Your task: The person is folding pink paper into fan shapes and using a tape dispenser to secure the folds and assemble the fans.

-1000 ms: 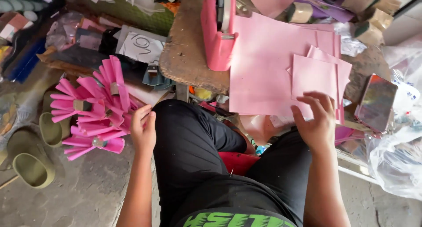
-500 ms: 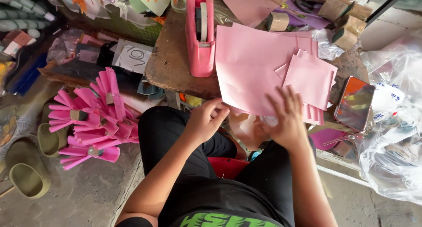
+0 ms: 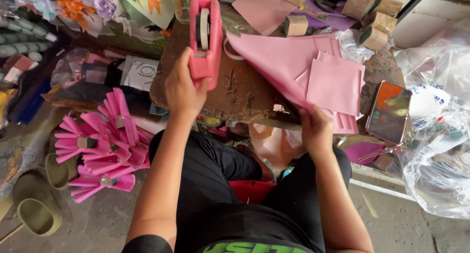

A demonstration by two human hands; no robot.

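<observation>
Gripping tape dispenser point(image 3: 205, 37) left, pink paper point(image 3: 289, 67) right

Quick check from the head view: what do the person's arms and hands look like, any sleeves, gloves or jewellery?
Both arms are bare from the upper arm down. A black short sleeve edges the left arm. The left hand and right hand wear no gloves; no rings, watch or bracelets show.

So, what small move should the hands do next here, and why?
Probably the left hand should pull a short strip from the pink tape dispenser. It already grips the dispenser's near end on the wooden table, while the right hand pinches the folded pink paper at the table's edge. The paper looks held ready for taping, though I cannot be sure.
</observation>
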